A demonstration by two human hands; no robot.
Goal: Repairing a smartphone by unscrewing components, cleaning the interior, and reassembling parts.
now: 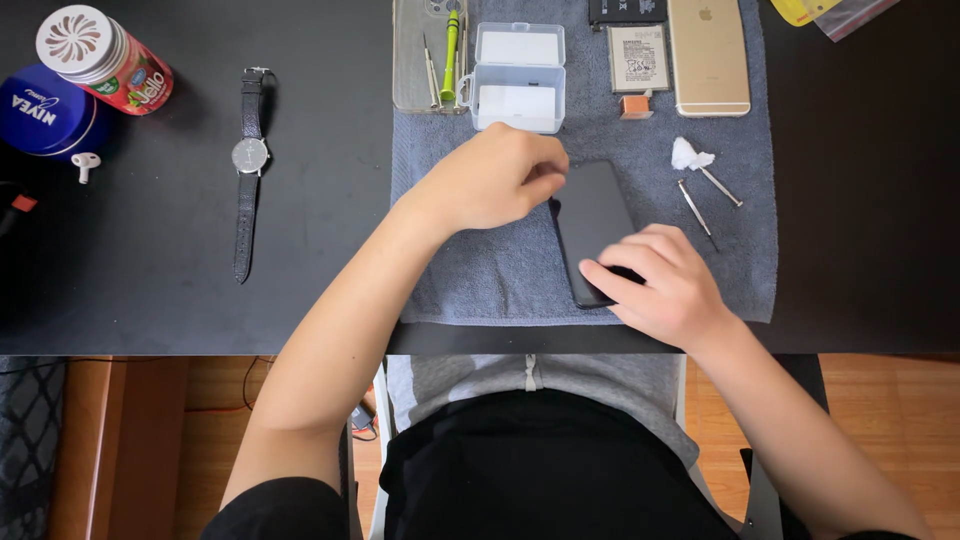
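A black smartphone (pixel 592 215) lies face up on a grey towel (pixel 500 270) spread on the dark table. My left hand (pixel 495 180) rests at the phone's upper left edge with fingers curled against it. My right hand (pixel 665 285) covers the phone's lower right corner, with the fingertips pressing on the screen. Part of the phone's lower end is hidden under my right hand.
On the towel: a clear plastic box (pixel 518 75), a clear case with a green screwdriver (pixel 451 45), a phone battery (pixel 638 58), a gold phone back (pixel 708 55), two thin metal tools (pixel 700 200), white wad (pixel 687 153). Left: wristwatch (pixel 249 160), blue tin (pixel 45 110), red can (pixel 105 58), white earbud (pixel 85 163).
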